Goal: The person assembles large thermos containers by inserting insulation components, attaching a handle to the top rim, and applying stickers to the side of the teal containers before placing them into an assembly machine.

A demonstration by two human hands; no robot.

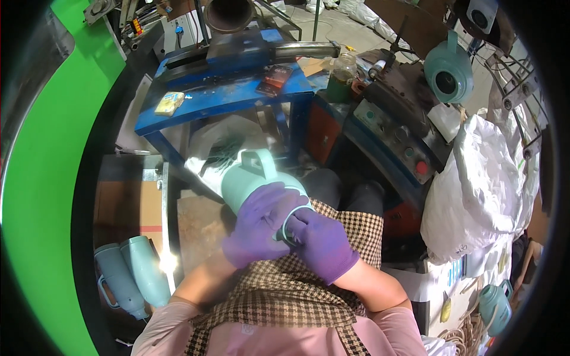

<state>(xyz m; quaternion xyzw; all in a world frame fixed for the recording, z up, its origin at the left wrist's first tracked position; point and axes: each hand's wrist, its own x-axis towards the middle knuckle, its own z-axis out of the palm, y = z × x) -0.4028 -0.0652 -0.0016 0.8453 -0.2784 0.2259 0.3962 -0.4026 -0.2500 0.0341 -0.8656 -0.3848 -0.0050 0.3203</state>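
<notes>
Across my lap lies a mint-green plastic jug, tilted, its loop handle upward and its round open end toward me. My left hand, in a purple glove, wraps over the jug's body close to that end. My right hand, gloved alike, is closed at the rim, its fingertips curled at the opening. Whether those fingers also hold a small part inside is hidden. Beyond the jug's far end sits a white plastic bag between my lap and the blue table.
A blue metal table stands ahead, bearing a yellowish-white packet. Right of it is a machine control panel with a red button. More jugs lie at lower left and right. A large white sack bulges at right.
</notes>
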